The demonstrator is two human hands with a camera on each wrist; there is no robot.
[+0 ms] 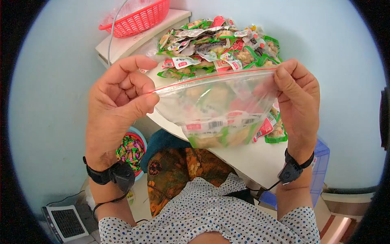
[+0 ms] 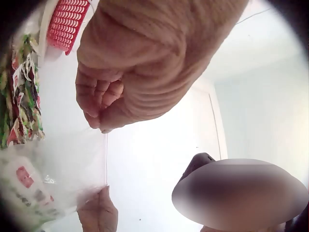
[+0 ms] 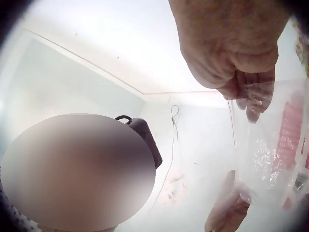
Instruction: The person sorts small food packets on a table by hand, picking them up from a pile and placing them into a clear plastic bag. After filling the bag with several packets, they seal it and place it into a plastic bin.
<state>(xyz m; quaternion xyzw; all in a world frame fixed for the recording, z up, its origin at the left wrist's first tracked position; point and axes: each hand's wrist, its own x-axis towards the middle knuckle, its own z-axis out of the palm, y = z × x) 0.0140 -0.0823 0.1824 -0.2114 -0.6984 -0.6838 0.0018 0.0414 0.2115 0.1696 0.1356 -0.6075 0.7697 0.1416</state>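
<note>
Red basket (image 1: 140, 18), snack packet heap (image 1: 219, 42)

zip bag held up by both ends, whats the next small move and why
Probably run the fingers along the red seal strip to press it shut. The left hand and right hand each pinch one end of the zip bag, stretched taut, with snack packets already inside.

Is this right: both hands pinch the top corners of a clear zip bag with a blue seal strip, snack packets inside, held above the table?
Not quite: the seal strip is red, not blue, as the head view shows. The rest holds: the left hand and right hand each pinch a top corner of the clear zip bag, snack packets inside, above the table.
</note>
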